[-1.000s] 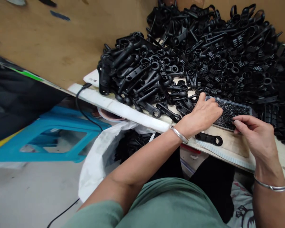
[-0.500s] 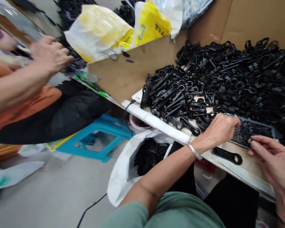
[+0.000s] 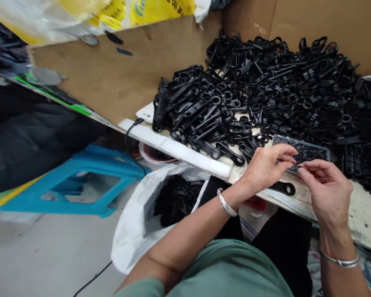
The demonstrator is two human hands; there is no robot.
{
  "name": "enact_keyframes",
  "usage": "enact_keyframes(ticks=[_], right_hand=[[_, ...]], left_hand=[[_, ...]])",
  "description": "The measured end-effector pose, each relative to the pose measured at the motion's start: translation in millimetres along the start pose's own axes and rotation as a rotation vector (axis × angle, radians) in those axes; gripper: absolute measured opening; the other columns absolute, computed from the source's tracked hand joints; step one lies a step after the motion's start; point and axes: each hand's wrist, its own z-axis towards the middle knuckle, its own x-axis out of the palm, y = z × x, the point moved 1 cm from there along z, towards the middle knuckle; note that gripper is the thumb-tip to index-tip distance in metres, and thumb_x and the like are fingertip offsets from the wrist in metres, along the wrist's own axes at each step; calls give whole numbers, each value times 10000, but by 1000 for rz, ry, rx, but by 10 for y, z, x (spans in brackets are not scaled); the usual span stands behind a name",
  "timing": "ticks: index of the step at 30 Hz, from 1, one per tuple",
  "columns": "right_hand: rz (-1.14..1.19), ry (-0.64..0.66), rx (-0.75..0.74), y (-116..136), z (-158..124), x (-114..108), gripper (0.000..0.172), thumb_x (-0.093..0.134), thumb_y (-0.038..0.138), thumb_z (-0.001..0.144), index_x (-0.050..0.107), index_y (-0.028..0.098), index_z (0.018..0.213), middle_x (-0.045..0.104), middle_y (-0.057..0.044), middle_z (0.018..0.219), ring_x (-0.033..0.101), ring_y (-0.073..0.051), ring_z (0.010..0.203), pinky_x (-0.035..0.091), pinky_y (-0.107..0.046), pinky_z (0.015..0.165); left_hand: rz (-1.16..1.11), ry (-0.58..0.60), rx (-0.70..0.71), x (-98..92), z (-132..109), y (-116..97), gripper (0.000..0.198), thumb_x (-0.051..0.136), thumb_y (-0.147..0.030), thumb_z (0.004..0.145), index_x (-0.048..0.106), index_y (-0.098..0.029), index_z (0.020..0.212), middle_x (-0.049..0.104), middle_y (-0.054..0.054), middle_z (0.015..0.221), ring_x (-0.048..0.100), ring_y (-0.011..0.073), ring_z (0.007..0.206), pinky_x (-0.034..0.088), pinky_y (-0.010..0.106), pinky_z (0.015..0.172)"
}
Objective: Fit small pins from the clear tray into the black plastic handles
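My left hand (image 3: 266, 166) is over the near left edge of a clear plastic box (image 3: 328, 155) filled with tiny dark pieces. Its thumb and fingers are drawn together, and whatever lies between them is too small to make out. Just right of it, my right hand (image 3: 326, 185) pinches thumb against forefinger in front of the box. A tiny dark speck shows at those fingertips, its kind unclear. Below my left hand, a black plastic handle-like part with a ring end (image 3: 287, 188) lies on the table edge, partly covered by the hand.
A large heap of black plastic ring-ended parts (image 3: 266, 86) covers the table behind my hands. Brown cardboard (image 3: 111, 70) walls it in. Below stand a white sack (image 3: 132, 222) of black parts and a blue stool (image 3: 80, 165). A person's dark clothing (image 3: 34, 128) is at left.
My two hands have come closer together, and my left fingers now point toward the right fingertips. The view has shifted, so the neighbouring person's arm has mostly left the picture.
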Motion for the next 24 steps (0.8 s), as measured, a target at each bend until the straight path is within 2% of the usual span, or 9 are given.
enact_keyframes(ticks=[9, 14, 19, 24], right_hand=[[-94, 35, -98, 61, -50, 0, 142, 798, 236, 771, 711, 225, 883, 728, 9, 836, 701, -121, 754, 594, -228, 687], [-180, 81, -143, 52, -83, -40, 122, 775, 246, 802, 709, 230, 904, 730, 10, 865, 699, -126, 771, 589, -240, 717], [-291, 67, -121, 66, -109, -63, 114, 746, 328, 836, 752, 221, 876, 739, 2, 789, 683, -139, 643, 566, -252, 609], [-455, 59, -191, 104, -156, -63, 224, 687, 396, 889, 788, 201, 928, 740, -12, 702, 669, -153, 567, 545, -276, 579]], left_hand=[[204, 33, 130, 15, -83, -53, 283, 615, -9, 851, 696, -181, 1060, 789, 3, 925, 761, 150, 922, 582, 248, 870], [238, 24, 138, 21, -119, -65, 210, 634, -63, 882, 708, -188, 1034, 790, 2, 920, 765, 154, 906, 586, 249, 860], [134, -25, 84, 73, -169, -57, 179, 669, -51, 859, 714, -172, 982, 788, -2, 901, 770, 147, 877, 602, 218, 825], [206, -114, 110, 143, -247, -48, 128, 673, -85, 876, 720, -175, 954, 787, 3, 902, 760, 148, 842, 608, 246, 829]])
